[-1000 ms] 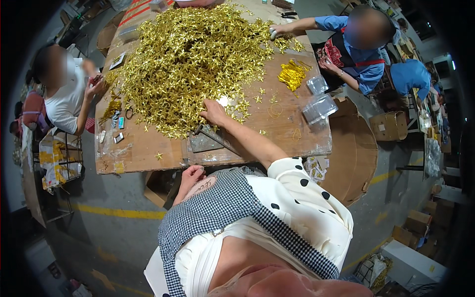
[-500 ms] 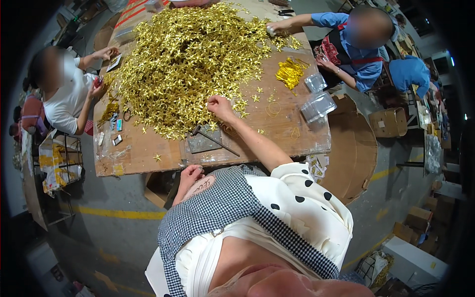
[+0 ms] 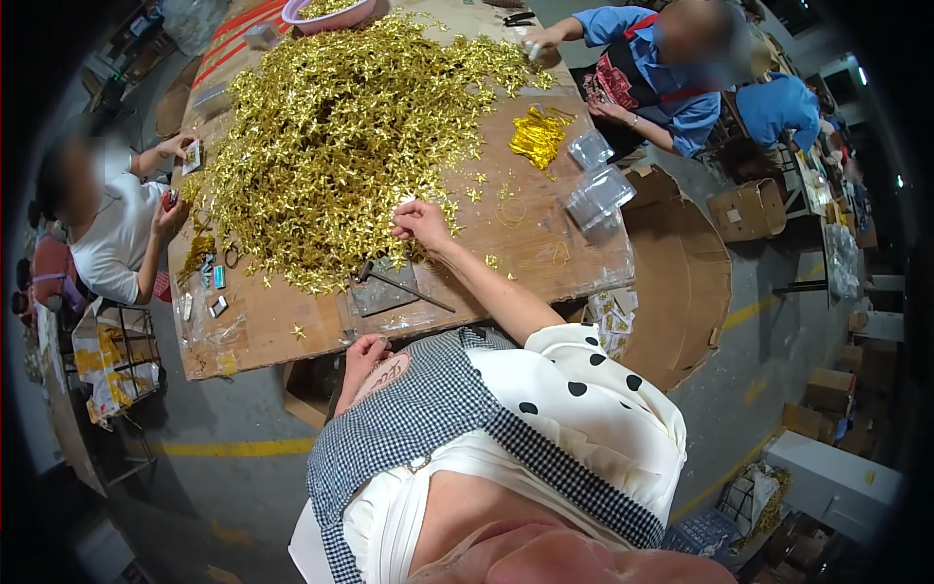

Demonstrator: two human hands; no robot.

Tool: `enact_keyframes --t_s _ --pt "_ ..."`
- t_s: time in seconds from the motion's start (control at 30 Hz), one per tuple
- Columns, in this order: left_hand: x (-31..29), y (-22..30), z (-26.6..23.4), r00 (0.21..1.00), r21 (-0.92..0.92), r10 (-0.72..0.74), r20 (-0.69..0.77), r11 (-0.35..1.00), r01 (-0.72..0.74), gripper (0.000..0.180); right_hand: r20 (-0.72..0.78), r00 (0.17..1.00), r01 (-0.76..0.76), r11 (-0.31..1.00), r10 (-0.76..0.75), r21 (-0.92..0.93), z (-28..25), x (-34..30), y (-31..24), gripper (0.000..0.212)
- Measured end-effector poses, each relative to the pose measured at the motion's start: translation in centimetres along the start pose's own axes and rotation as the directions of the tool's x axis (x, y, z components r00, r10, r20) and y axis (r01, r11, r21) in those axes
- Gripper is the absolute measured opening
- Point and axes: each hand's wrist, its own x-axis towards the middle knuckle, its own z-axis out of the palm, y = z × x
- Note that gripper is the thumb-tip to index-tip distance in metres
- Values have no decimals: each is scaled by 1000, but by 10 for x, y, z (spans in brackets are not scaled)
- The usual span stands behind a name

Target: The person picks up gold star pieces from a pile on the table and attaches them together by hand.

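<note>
Glinting across most of the desk (image 3: 545,268), the heap of gold foil pieces (image 3: 341,136) is sprawling from the desk's middle out toward 12 and 10 o'clock. Judging by the look, each piece is going to be very light, thin, springy and easy to crush; they are also looking tangled, so pinching one by a single arm with the fingertips is seeming safer than scooping.

Right hand (image 3: 420,222) is reaching over the near edge of the heap, at about 5 o'clock from its centre. Its grip is curled nearly closed, fingertips drawn together at the foil; whether a piece is actually pinched I cannot tell, too small. Left hand (image 3: 364,352) is hanging at the desk's near edge, at 6 o'clock from the heap, fingers loosely bent, apparently holding nothing.

Just at 7 o'clock of the right hand, a dark hammer-like tool (image 3: 401,284) is lying across a grey flat plate (image 3: 381,292). Loose stray foil bits are scattering at 3 o'clock of the hand.

Further out, a small bundle of yellow pieces (image 3: 537,136) is lying at 2 o'clock, with clear plastic trays (image 3: 598,190) just beside it at 3 o'clock. A pink bowl (image 3: 331,14) is sitting at the far end, 12 o'clock.

Other people are working nearby: one in white (image 3: 117,234) at 9 o'clock, one in blue (image 3: 671,88) at 1 o'clock.
</note>
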Motion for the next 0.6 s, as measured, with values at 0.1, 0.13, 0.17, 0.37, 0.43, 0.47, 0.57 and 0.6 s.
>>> enact_keyframes --t_s 0.1,0.13,0.17,0.37,0.43,0.47,0.57,0.6 --pt "0 1 0 1000 16 9 6 1000 -9 17 -21 1000 -3 999 4 32 -6 0 5 10" --pt "0 0 -1 1000 -1 2 -3 1000 -2 18 -18 1000 -5 999 5 32 -7 -1 6 10" --pt "1 -1 -2 1000 -19 -5 -12 1000 5 18 -28 1000 -13 1000 13 2 -8 -1 7 10" --pt "-2 2 -1 1000 -13 -14 -14 1000 14 18 -50 995 85 995 -88 -58 -11 -3 14 14" --pt "-3 3 -1 1000 -22 -8 -12 1000 7 18 -39 997 65 995 -68 -71 -12 -5 12 14" --pt "-3 4 0 1000 -29 0 -7 1000 0 17 -31 998 48 995 -50 -83 -13 -6 12 15" --pt "-3 8 -1 999 -2 -9 -31 1000 9 17 -15 999 46 998 -47 -32 -9 -13 5 14" --pt "2 5 -6 1000 -11 10 -8 1000 -10 17 -8 1000 22 998 -23 -59 -7 -17 1 15"
